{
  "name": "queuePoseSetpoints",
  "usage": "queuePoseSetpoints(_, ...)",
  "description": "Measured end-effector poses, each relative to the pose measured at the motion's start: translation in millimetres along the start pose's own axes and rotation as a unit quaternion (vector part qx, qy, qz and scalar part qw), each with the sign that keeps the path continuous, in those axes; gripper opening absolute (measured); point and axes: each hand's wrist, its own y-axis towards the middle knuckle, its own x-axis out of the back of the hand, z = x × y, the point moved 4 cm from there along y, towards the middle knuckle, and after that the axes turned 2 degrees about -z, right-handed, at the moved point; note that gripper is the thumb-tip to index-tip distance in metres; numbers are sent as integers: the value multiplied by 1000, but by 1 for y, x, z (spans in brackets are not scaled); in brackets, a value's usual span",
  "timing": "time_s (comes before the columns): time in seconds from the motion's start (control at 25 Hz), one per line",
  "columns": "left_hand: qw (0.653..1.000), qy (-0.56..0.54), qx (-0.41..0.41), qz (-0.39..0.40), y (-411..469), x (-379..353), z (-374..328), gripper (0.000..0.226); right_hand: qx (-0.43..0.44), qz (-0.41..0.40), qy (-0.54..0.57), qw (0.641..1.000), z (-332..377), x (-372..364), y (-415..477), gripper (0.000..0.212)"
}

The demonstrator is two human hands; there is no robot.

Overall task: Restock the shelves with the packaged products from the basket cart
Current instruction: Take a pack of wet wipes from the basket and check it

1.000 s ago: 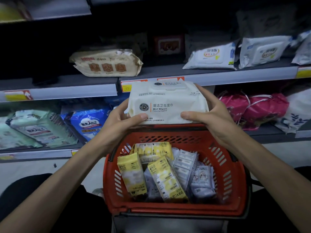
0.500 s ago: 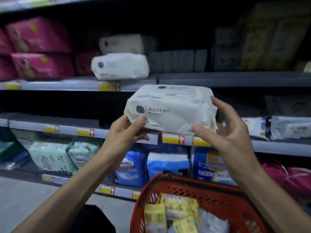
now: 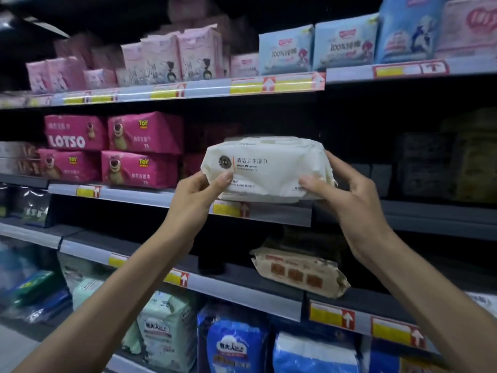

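Fingers (image 3: 223,179) of left hand (image 3: 196,196) and right hand (image 3: 348,201) clamp wipes pack (image 3: 269,168), now raised higher.

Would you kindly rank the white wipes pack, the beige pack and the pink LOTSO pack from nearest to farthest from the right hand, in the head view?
1. White wipes pack: gripped at its right end by the right hand.
2. Beige pack: on the next shelf down, just below the hand.
3. Pink LOTSO pack: far left, beyond the left hand.
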Motion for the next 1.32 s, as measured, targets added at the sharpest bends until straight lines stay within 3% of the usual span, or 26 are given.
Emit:
queuePoseSetpoints(0.16,1000,-6,-10,-26,69,13,2,21,26,-31,-31,999,-6,-28,56,67)
queuePoseSetpoints(0.32,999,39,-7,-21,136,16,18,17,15,-93,-108,990,-32,-44,107,83)
queuePoseSetpoints(0.48,991,100,72,-46,149,9,60,22,-26,-117,-241,963,-70,-55,102,69)
queuePoseSetpoints(0.64,979,176,75,-76,148,22,57,20,-23,-115,-250,961,-77,-53,91,77)
queuePoseSetpoints(0.72,971,212,69,-84,137,26,44,30,-35,-90,-267,959,-73,-49,87,83)
queuePoseSetpoints(0.8,957,272,58,-83,118,27,27,55,-49,-56,-277,958,-63,-41,83,80)
queuePoseSetpoints(0.96,924,383,3,1,75,19,-1,95,-47,-3,-330,943,-38,-15,68,66)
queuePoseSetpoints(1.08,870,488,-38,63,47,1,-21,111,-48,9,-370,928,-22,5,56,71)
queuePoseSetpoints(1.2,822,551,-79,121,17,-28,-43,115,-53,26,-392,918,-1,23,40,83)
queuePoseSetpoints(1.32,825,533,-106,156,-8,-53,-54,104,-47,27,-413,909,17,46,19,102)
